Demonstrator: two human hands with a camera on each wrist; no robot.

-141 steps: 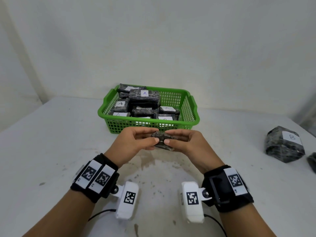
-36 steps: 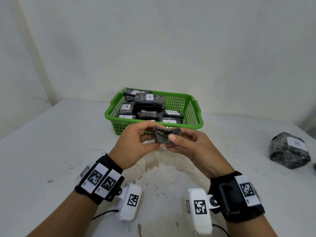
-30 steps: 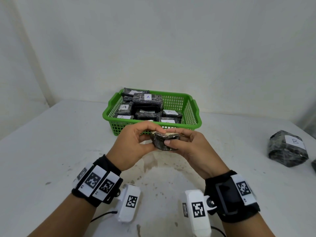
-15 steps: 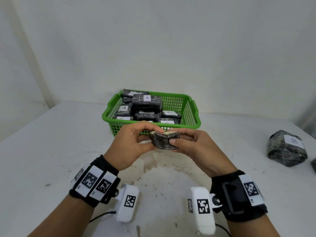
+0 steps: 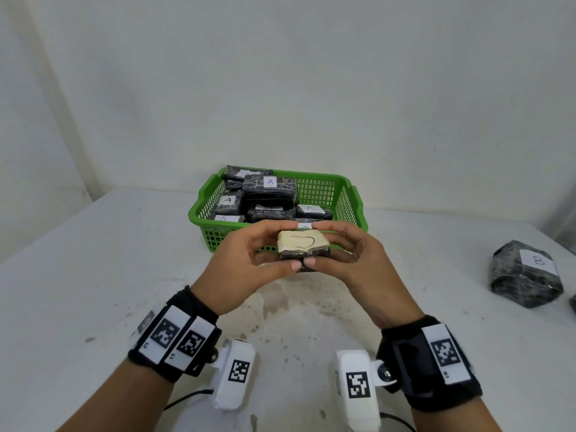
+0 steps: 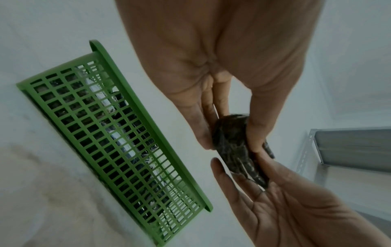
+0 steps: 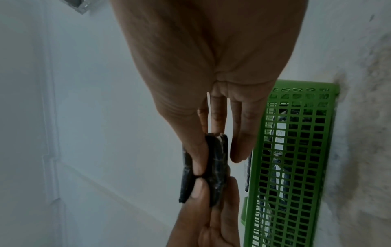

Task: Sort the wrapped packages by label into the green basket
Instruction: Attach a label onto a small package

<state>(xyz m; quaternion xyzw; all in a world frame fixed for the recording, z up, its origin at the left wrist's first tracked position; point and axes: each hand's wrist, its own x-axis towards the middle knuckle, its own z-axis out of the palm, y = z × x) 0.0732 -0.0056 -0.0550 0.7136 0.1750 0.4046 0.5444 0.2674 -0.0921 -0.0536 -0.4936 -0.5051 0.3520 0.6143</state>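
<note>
Just in front of the green basket [image 5: 349,194], above the bench [image 5: 93,275], both hands pinch one small wrapped package [image 5: 303,248]: the left hand [image 5: 249,260] and right hand [image 5: 358,260] each have thumb below and fingers above, label face turned up. The step in hand looks like reading that label; its mark is unclear. Next comes judging whether it belongs in the basket, among the A-labelled packages [image 5: 269,190]. Well right of the basket lies a B-labelled package [image 5: 526,272].

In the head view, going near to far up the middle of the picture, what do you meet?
Wrist cameras → stained table → left hand and right hand pinching a small wrapped package → green basket holding A-labelled packages → wall.
</note>
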